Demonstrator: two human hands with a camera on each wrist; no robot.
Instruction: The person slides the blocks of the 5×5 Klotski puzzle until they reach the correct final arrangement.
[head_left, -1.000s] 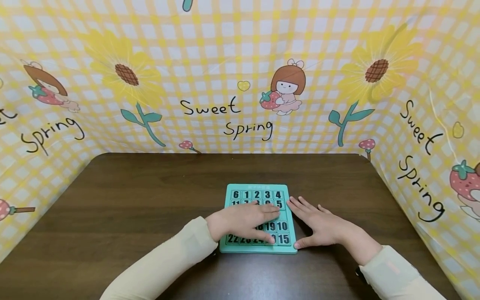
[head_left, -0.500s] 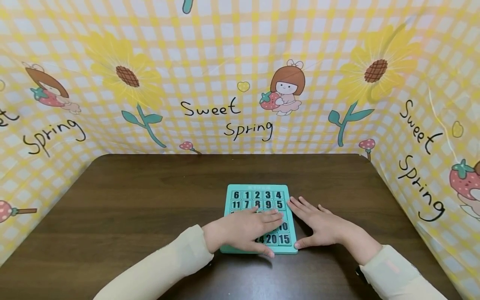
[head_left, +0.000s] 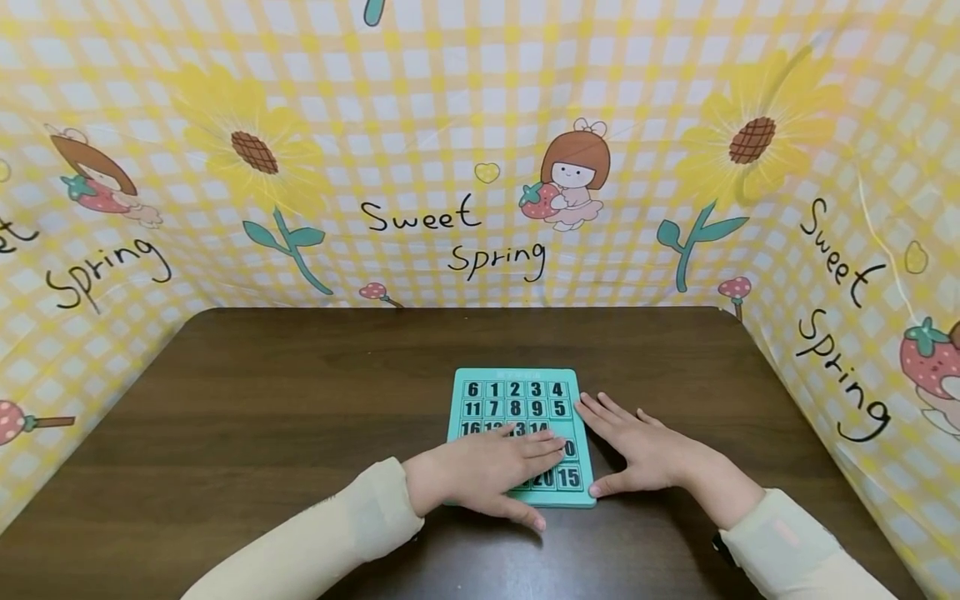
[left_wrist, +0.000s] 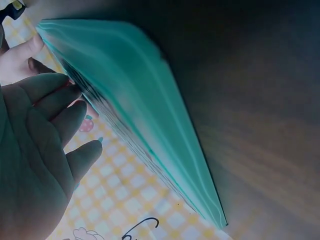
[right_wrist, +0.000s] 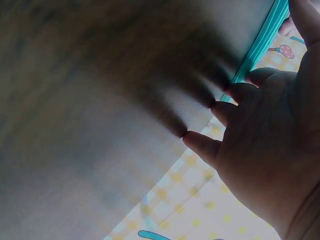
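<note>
A teal number slide puzzle lies flat on the brown table, with black numerals on its square tiles. Its top rows read 6 1 2 3 4 and 11 7 8 9 5. A gap in the tiles shows at the right end of the third row. My left hand is over the lower rows, fingers extended to the right and hiding many tiles; the left wrist view shows the palm and fingers close over the tile face. Along the puzzle's right side, my right hand rests spread, index fingertip and thumb tip at its edge.
The dark wood table extends around the puzzle on all sides. A yellow checked cloth printed with flowers and "Sweet Spring" hangs along the back and both sides of the table.
My left hand has slid toward the near edge of the puzzle, uncovering the second row and much of the third. The puzzle and my right hand have stayed in place.
</note>
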